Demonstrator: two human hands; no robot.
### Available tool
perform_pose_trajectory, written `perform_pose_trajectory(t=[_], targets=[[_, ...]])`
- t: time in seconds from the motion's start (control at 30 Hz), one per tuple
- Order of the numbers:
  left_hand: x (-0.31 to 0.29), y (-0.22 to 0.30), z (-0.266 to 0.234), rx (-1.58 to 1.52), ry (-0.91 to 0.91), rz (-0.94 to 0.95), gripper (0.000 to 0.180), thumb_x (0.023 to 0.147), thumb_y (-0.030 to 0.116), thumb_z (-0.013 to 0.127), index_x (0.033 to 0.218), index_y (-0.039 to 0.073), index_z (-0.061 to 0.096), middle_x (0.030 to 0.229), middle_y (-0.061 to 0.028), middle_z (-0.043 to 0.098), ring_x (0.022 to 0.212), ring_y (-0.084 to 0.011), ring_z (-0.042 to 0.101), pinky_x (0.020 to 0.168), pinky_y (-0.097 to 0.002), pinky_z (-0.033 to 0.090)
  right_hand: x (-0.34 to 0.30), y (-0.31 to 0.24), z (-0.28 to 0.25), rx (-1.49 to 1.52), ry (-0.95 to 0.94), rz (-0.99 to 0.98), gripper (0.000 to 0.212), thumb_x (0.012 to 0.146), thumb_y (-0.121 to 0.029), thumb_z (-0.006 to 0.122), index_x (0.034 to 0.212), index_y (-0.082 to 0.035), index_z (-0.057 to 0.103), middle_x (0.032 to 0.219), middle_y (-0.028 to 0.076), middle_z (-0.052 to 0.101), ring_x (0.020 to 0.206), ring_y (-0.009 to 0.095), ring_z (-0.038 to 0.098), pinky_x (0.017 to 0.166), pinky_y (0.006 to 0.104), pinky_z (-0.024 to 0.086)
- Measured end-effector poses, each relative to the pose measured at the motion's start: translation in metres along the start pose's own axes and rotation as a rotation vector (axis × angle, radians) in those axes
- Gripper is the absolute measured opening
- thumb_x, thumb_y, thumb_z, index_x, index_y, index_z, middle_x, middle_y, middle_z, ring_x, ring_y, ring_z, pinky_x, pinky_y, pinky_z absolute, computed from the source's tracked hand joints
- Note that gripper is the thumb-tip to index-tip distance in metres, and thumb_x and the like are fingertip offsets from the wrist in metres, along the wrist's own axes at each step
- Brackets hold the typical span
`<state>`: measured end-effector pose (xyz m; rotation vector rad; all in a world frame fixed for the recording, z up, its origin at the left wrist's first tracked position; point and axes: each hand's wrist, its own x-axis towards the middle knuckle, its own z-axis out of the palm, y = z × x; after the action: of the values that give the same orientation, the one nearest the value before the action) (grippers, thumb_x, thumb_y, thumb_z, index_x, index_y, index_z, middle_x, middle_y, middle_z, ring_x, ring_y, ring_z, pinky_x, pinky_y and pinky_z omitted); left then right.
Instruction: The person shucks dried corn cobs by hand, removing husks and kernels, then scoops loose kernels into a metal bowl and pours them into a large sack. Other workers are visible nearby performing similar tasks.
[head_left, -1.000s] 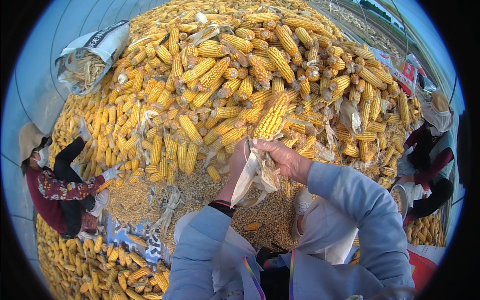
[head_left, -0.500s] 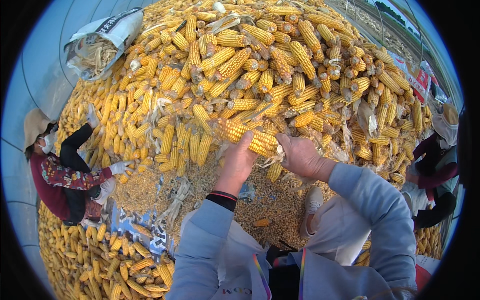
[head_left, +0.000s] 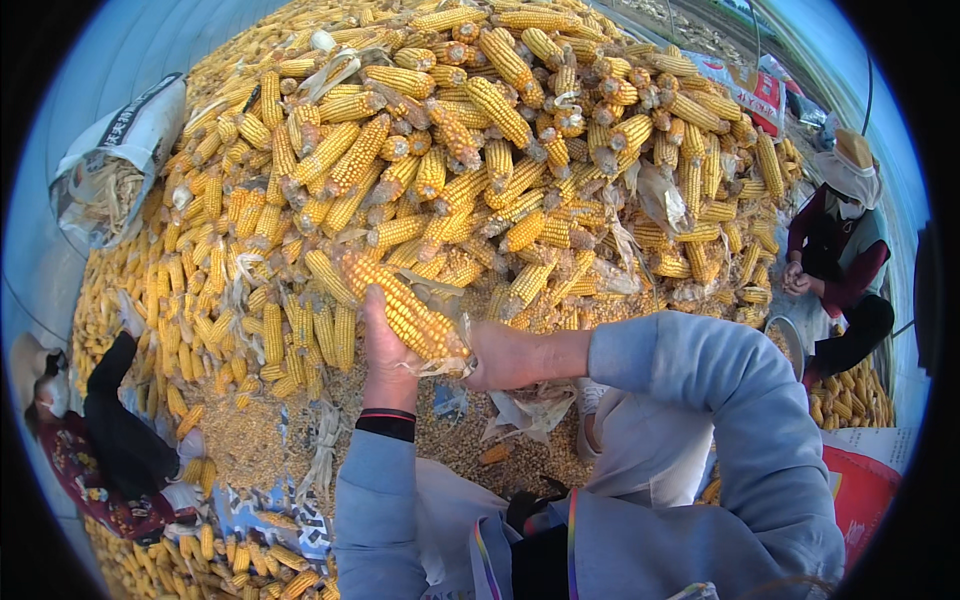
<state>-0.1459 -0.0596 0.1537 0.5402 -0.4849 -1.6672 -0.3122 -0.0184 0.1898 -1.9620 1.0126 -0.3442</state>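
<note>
Kernel-strewn tan ground (head_left: pixel 240 430), yellow corncob heap (head_left: pixel 450 180) edging it, blue sheet wall (head_left: pixel 45 270); left hand (head_left: pixel 387 348) clasping plump yellow cob (head_left: pixel 408 312), right hand (head_left: pixel 502 355), grip unclear

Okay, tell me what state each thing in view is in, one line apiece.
Held corn cob: kernels bare, some husk at its right end
Left hand: closed around the cob
Right hand: at that end, grip partly hidden
White sack: open, dry husks inside
Corn heap: mostly bare cobs, loosely piled
Loose kernels: spread below the heap
</note>
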Motion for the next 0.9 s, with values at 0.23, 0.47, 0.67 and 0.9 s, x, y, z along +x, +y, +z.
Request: perform_pose_trajectory(t=[0.23, 0.47, 0.67, 0.9], targets=[[-0.008, -0.010, -0.008, 0.967, -0.320, -0.360, 0.068, 0.090, 0.060, 0.055, 0.121, -0.001, 0.050, 0.101, -0.0193, 0.062, 0.090, -0.0301, 0.064, 0.079, -0.0396, 0.054, -0.038, 0.021, 0.003, -0.914, -0.736, -0.170, 0.040, 0.076, -0.014, 0.066, 0.113, -0.004, 0.059, 0.088, 0.018, 0.069, 0.074, 0.039, 0.067, 0.068, 0.0438, 0.054], [-0.030, 0.039, -0.070, 2.357, -0.414, -0.428, 0.070, 0.076, 0.048, 0.074, 0.126, 0.003, 0.051, 0.111, -0.0214, 0.065, 0.104, -0.0382, 0.062, 0.089, -0.0466, 0.048, -0.080, 0.086, -0.052, -0.697, -0.640, 0.368, 0.020, 0.074, -0.014, 0.067, 0.084, 0.003, 0.071, 0.087, 0.019, 0.070, 0.074, 0.034, 0.068, 0.066, 0.0436, 0.053], [-0.228, 0.232, -0.201, 2.507, 0.656, -0.550, 0.059, 0.074, 0.042, 0.076, 0.112, 0.002, 0.054, 0.090, -0.0233, 0.067, 0.087, -0.0342, 0.068, 0.073, -0.0452, 0.053, -0.153, 0.191, -0.118, -0.547, 0.273, 0.403, 0.036, 0.072, -0.016, 0.070, 0.101, 0.003, 0.061, 0.102, 0.022, 0.062, 0.102, 0.037, 0.059, 0.086, 0.0455, 0.048], [-0.415, 0.329, -0.257, 2.188, 1.113, -1.378, 0.057, 0.083, 0.031, 0.070, 0.128, 0.004, 0.046, 0.106, -0.0186, 0.065, 0.101, -0.0309, 0.064, 0.088, -0.0382, 0.050, -0.086, 0.248, -0.162, -0.040, 0.969, 0.572, 0.052, 0.072, -0.014, 0.069, 0.116, 0.008, 0.054, 0.113, 0.028, 0.060, 0.107, 0.042, 0.057, 0.094, 0.0429, 0.046]])
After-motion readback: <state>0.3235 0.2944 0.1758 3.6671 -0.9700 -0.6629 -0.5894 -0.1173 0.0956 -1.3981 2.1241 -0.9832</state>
